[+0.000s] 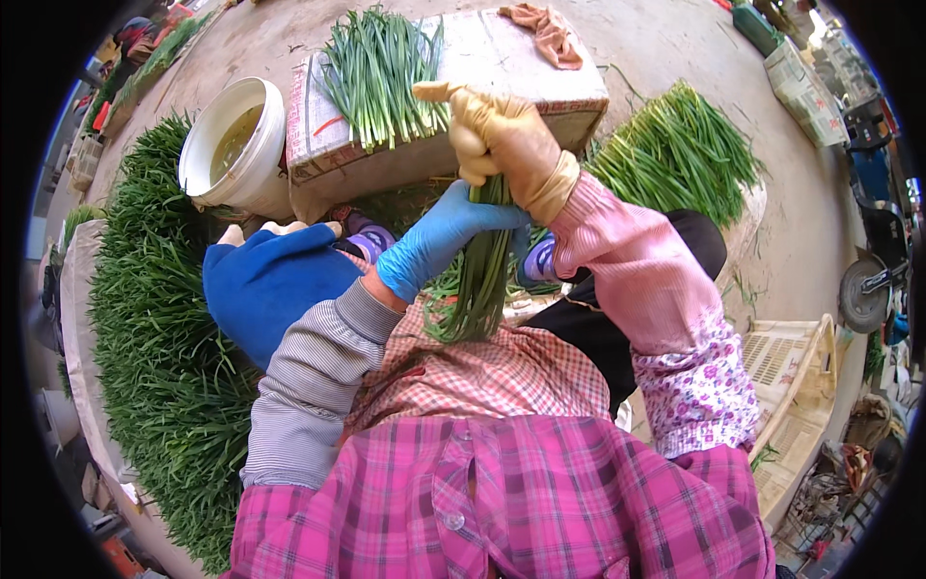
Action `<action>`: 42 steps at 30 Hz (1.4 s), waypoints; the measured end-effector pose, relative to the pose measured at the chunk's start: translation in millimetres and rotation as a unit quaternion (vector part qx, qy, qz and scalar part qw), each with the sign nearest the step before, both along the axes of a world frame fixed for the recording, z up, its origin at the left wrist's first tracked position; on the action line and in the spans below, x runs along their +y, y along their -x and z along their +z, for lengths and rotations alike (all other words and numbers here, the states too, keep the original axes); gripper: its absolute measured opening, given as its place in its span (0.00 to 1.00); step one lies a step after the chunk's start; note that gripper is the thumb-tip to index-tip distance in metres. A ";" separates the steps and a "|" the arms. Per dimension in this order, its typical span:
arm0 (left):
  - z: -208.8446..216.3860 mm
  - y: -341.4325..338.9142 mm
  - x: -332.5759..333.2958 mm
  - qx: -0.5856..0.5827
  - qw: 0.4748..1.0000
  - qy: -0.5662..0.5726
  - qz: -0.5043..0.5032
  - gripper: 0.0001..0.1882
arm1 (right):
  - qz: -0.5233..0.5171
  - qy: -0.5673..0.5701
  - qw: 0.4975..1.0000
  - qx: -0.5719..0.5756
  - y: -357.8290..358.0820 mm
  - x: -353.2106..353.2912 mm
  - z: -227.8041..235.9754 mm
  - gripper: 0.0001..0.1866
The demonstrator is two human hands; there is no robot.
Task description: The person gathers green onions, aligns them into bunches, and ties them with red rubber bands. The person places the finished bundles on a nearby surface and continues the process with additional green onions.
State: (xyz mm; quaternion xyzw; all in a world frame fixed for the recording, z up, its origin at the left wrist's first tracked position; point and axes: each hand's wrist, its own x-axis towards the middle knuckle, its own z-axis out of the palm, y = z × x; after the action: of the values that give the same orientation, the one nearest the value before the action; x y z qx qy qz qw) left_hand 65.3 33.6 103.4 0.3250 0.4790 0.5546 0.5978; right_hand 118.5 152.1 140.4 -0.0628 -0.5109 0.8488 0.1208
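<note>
Greens hung between the person's two gloved hands in the head view, a bundle of long leaves (479, 289) held upright just in front of the lap, its loose lower ends drooping above a checked apron (482, 376). The left hand (451, 230), in a thin blue glove, was clamped around the bundle at its upper part, with fingers wrapped behind it. The right hand (506, 140), in a tan glove, was closed over the top end, just above the left, and one digit stuck out toward the left; what lay inside its palm was hidden.

Beyond the hands stood a low, box-shaped tabletop (482, 58). A bunch of green stalks (381, 77) lay on its left part, pale ends toward the person, and a crumpled pinkish-brown cloth (550, 37) lay near its far right corner. A white bucket (270, 169) stood just beside the tabletop on the left, with murky liquid inside. A large heap of dark leaves (159, 386) spread along the person's left, near a blue cloth (275, 280) over the left knee. To the right lay a lighter green pile (680, 154), and nearer the person sat a cream plastic crate (796, 386).
</note>
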 end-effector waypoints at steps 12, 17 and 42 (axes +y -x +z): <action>2.2 21.3 -41.8 -0.295 0.928 -0.090 -0.208 0.28 | -0.285 -0.557 0.735 0.263 -4.9 -25.3 32.2 0.15; 20.7 -15.0 -70.8 -0.380 0.925 0.010 -0.005 0.39 | -0.023 -0.754 0.615 0.228 -55.0 -106.6 0.5 0.15; 4.1 27.1 -161.2 0.574 0.811 0.099 0.050 0.46 | 0.045 0.119 0.992 -0.021 -1.5 -151.7 -117.4 0.36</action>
State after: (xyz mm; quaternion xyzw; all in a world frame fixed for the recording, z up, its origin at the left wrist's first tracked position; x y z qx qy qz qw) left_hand 38.2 -127.7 107.4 0.4992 0.8027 0.2458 0.2147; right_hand 120.0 0.4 22.9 -0.0715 -0.4111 0.9065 0.0637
